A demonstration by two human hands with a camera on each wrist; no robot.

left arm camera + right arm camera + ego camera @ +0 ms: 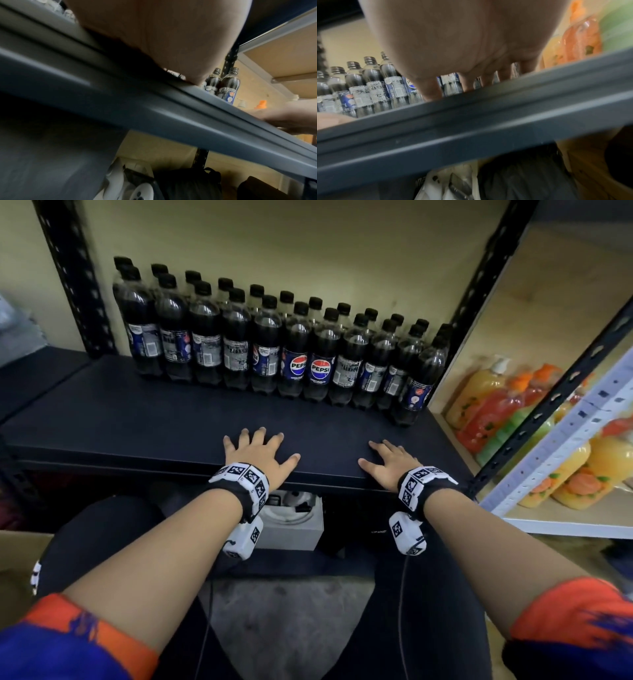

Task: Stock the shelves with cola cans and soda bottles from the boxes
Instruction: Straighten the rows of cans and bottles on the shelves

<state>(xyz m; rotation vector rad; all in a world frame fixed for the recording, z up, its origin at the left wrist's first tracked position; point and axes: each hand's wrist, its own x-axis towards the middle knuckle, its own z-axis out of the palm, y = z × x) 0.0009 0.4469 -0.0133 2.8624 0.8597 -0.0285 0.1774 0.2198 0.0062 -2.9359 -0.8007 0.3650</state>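
**Both hands flat on the shelf, bottles packed tight behind**

From where I stand, the left hand (pixel 257 455) and right hand (pixel 388 465) lie palm-down on the front edge of the dark shelf (pixel 137 419), fingers spread and holding nothing. The soda bottles (pixel 274 350) stand in a double row along the back, well apart from the hands, the rightmost one (pixel 416 392) set forward of the rest. I see no cola cans.

The row looks crowded; I'd guess that a careless reach or a lean on the shelf could knock one over and take its neighbours with it. The forward bottle looks the easiest to clip.

To the right, a lighter wooden rack holds orange and yellow pump bottles (pixel 479 392). Black perforated uprights (pixel 73 278) frame the bay against a cream wall. Below sits a white box (pixel 294 525); a cardboard box (pixel 15 559) edges in at left.
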